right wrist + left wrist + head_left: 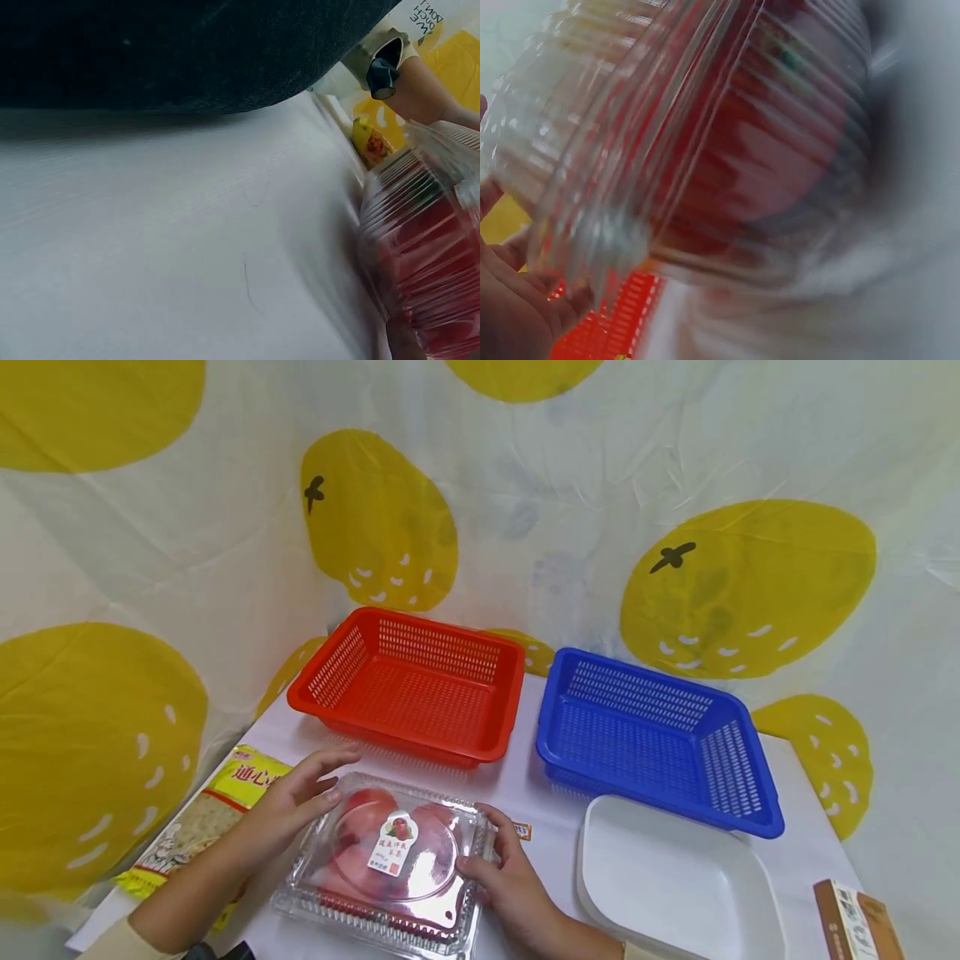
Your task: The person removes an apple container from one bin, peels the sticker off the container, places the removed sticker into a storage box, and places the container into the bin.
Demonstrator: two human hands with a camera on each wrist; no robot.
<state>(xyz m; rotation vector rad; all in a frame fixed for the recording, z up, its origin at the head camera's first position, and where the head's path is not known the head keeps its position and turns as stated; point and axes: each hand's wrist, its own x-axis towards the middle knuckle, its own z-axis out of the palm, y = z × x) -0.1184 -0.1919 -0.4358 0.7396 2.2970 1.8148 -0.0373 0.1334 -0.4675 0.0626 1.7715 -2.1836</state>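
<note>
In the head view, the clear plastic box (420, 889) is over the bench (502, 789), on the person's side of the red basket (420, 668), with round red fruit (348, 868) showing through its lid. The right hand (513, 881) grips the box at the side toward the blue basket (630, 743), which is right of the red basket; its thumb presses the lid while the fingers bend round the far corner. The left hand (288, 806) is at the opposite side, nearer than the red basket's left end, its fingers apart and fairly straight, the thumb by the lid's edge.

The left wrist view is blurred: spread fingers lie alongside the ribbed wall, with the red basket beyond. Whether they bear any weight cannot be told.

The right wrist view shows the ribbed side and one fingertip against it; the rest of that grip is out of sight.

The box will probably feel fairly heavy for its thin, slick shell, which should flex and crackle under a squeeze. The fruit likely bruises easily. Both side walls, low down with support beneath, seem safer holds than the lid, which might pop open.
</note>
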